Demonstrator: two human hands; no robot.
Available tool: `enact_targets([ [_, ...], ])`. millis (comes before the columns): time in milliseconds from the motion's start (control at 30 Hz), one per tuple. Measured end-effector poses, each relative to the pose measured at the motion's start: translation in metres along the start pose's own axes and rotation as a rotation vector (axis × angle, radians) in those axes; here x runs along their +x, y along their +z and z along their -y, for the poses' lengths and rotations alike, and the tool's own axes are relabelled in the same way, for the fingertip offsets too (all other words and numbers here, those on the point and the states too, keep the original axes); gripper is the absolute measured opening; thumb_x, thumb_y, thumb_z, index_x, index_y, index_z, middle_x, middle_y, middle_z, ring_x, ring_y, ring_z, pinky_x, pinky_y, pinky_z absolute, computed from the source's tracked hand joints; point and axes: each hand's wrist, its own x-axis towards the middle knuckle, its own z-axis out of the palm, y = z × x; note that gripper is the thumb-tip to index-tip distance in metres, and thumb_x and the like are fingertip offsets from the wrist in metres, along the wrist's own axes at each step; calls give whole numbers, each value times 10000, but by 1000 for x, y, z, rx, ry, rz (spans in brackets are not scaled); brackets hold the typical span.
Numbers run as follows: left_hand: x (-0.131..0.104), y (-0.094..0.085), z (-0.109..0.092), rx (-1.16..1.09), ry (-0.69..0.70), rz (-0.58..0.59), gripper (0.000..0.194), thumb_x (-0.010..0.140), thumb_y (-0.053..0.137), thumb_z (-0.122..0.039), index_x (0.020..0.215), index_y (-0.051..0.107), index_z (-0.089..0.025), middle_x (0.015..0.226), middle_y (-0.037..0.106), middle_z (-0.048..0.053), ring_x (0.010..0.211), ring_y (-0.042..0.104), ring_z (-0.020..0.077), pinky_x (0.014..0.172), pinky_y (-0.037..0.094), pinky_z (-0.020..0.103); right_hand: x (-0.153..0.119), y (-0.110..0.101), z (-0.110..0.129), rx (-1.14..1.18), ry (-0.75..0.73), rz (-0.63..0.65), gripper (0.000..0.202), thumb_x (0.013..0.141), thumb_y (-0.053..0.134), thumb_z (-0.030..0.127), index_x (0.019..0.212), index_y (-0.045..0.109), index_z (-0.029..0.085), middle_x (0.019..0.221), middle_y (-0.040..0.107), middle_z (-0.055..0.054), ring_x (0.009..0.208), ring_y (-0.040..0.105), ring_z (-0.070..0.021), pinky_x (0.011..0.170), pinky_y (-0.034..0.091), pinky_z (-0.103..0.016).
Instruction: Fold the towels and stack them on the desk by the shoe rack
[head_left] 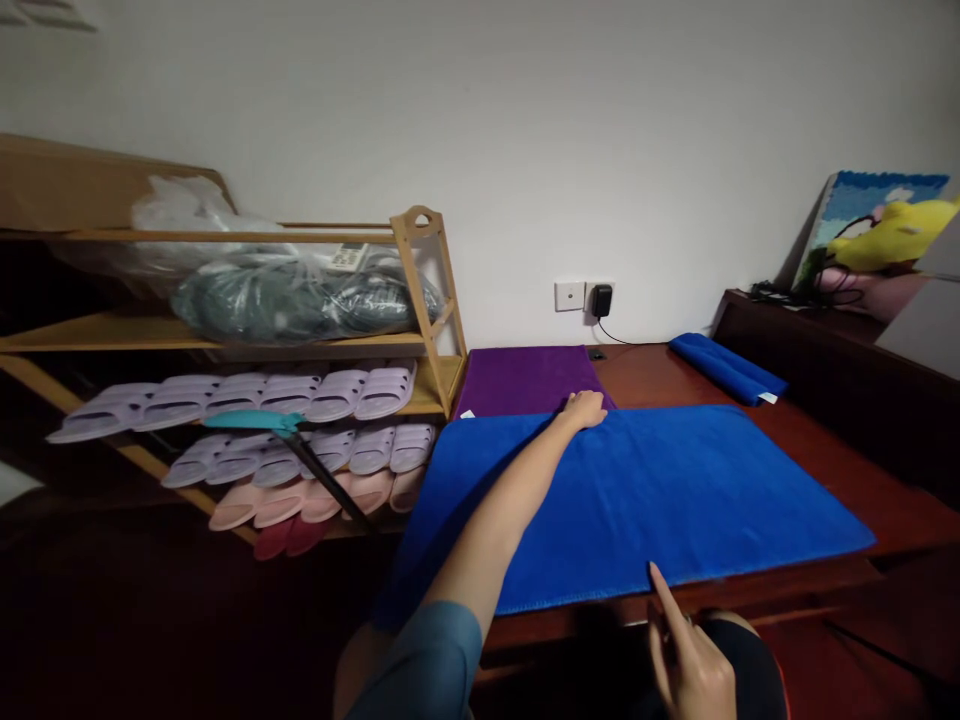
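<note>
A blue towel [637, 500] lies spread over the wooden surface, its near edge running along the front. My left hand [585, 409] reaches across to the towel's far edge, with bent fingers closed at that edge; the fingertips are hidden. Beyond it lies a flat purple towel [525, 375], partly under the blue one. My right hand [694, 660] is low in the view, its index finger stretched out to the blue towel's near edge and its thumb apart. Nothing shows in its grasp.
On the left, a wooden rack [431, 300] holds rows of slippers [247, 395] and plastic-wrapped bundles [300, 295]. A teal-headed tool [251, 420] leans before it. Back right are a rolled blue towel [724, 368], a black plug [601, 300] with cord, and a yellow plush toy [892, 235].
</note>
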Motion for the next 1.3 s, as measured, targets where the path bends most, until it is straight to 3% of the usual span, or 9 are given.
enact_targets([
  [167, 11, 0, 7, -108, -43, 60, 288, 908, 591, -318, 1138, 584, -144, 1164, 590, 88, 1022, 593, 225, 875, 494, 442, 6, -2, 0, 6, -32, -82, 561, 903, 511, 137, 1446, 376, 185, 541, 450, 50, 446, 400, -56, 550, 338, -245],
  [333, 14, -15, 11, -297, -25, 38, 227, 912, 588, -302, 1062, 607, -133, 1064, 624, 66, 926, 620, 192, 807, 523, 385, 11, -4, -5, 21, -109, -150, 586, 884, 508, 64, 1442, 384, 194, 585, 516, 34, 467, 432, -61, 558, 348, -258],
  [567, 7, -55, 15, -588, 71, -15, 100, 789, 653, -110, 883, 682, -127, 840, 671, 23, 793, 612, 140, 753, 480, 269, 20, -14, 0, 63, -99, -225, 572, 858, 550, 80, 1405, 443, 211, 961, 685, -44, 820, 662, -148, 782, 500, -281],
  [700, 0, -80, 21, -733, 109, -1, 61, 729, 679, -142, 768, 726, -144, 735, 684, 16, 710, 600, 141, 712, 459, 263, 36, -30, 7, 135, -94, -276, 522, 808, 626, 105, 1312, 545, 213, 968, 705, -16, 759, 676, -143, 756, 525, -260],
  [833, -10, -104, 29, -885, 127, 36, 51, 699, 708, -177, 724, 729, -138, 715, 693, 45, 659, 603, 148, 681, 466, 285, 56, -49, 11, 139, 137, -362, 270, 765, 707, 219, 1035, 699, 200, 894, 721, -5, 637, 658, -125, 645, 518, -220],
  [933, -23, -126, 35, -983, 178, 55, 93, 677, 725, -146, 768, 728, -128, 743, 696, 59, 671, 611, 132, 697, 467, 273, 76, -63, 8, 222, 398, -404, 224, 779, 691, 329, 949, 725, 187, 900, 721, -22, 713, 670, -150, 736, 533, -234],
  [1067, -43, -156, 39, -1066, 266, 41, 291, 610, 748, -63, 895, 719, -117, 791, 693, 56, 729, 621, 116, 757, 457, 260, 119, -91, -12, 444, 587, -407, 402, 724, 719, 432, 1035, 709, 177, 967, 710, -40, 813, 675, -180, 850, 536, -280],
  [1167, -57, -176, 39, -1086, 339, -57, 317, 582, 754, -43, 890, 710, -109, 794, 691, 48, 771, 627, 120, 818, 444, 272, 161, -118, -41, 464, 625, -321, 476, 659, 732, 527, 1003, 728, 197, 889, 721, -33, 790, 687, -201, 806, 563, -295],
  [1300, -74, -199, 36, -953, 443, -306, 254, 582, 773, -101, 828, 718, -117, 771, 691, 37, 757, 620, 130, 815, 445, 299, 218, -148, -79, 413, 537, -199, 467, 599, 768, 531, 917, 754, 190, 842, 726, -50, 777, 691, -208, 751, 565, -271],
])
